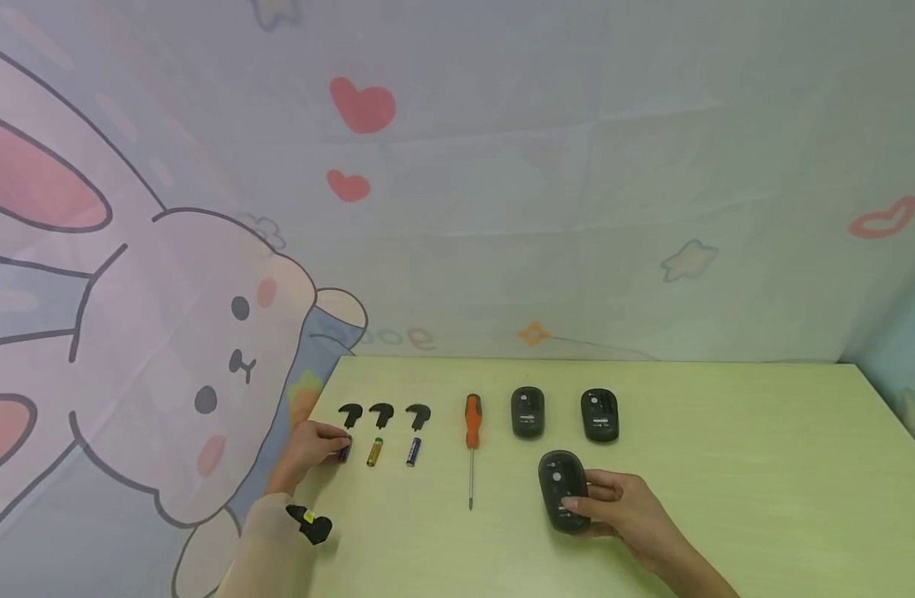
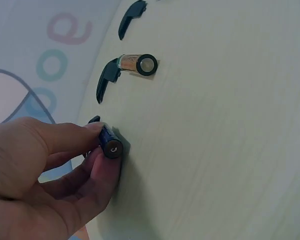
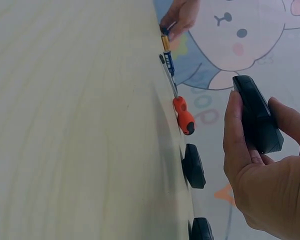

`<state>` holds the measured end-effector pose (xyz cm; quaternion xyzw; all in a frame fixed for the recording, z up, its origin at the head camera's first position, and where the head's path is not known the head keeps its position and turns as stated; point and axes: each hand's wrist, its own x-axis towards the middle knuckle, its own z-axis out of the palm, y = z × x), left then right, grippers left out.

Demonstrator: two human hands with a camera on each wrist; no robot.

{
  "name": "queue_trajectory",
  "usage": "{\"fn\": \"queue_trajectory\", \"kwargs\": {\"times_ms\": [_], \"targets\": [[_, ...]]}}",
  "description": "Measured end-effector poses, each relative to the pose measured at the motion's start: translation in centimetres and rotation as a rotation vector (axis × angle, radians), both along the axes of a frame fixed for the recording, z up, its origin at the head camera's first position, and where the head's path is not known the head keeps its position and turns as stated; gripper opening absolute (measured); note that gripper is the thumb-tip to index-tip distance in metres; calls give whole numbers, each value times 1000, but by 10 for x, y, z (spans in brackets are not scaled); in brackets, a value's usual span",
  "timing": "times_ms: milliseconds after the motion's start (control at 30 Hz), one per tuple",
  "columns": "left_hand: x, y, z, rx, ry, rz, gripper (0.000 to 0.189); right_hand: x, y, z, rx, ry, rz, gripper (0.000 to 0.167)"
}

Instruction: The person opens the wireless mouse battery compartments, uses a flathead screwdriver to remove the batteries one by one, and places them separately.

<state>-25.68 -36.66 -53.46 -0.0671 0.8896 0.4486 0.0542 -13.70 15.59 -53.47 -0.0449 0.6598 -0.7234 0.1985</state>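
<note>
At the table's left end, my left hand (image 1: 306, 453) pinches a dark blue AA-type battery (image 2: 110, 142) between thumb and fingers, close over the tabletop. Its flat end faces the left wrist camera. My right hand (image 1: 637, 515) grips a black computer mouse (image 1: 564, 490) by its side, raised above the table, underside toward the head view. The thumb lies across that underside. Beside the left hand are a gold battery (image 1: 374, 452) and another blue battery (image 1: 413, 452), below a row of black hook-shaped pieces (image 1: 382, 414).
An orange-handled screwdriver (image 1: 473, 423) lies mid-table, tip toward me. Two more black mice, one on the left (image 1: 528, 412) and one on the right (image 1: 600, 415), lie underside up near the back edge. A printed cloth (image 1: 577, 208) hangs behind the pale table (image 1: 741, 465).
</note>
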Motion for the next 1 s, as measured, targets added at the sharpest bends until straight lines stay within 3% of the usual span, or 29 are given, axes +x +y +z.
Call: {"fn": "queue_trajectory", "kwargs": {"times_ms": [133, 267, 700, 1000], "targets": [[-2, 2, 0, -139, 49, -15, 17, 0, 0, 0, -8, 0, 2, 75], [-2, 6, 0, -202, 65, -8, 18, 0, 0, 2, -6, -9, -2, 75], [-7, 3, -6, -186, 19, 19, 31, 1, 0, 4, -2, -10, -8, 77], [-2, 8, -2, -200, 28, 13, 30, -1, 1, 2, -8, -5, 2, 78]]}}
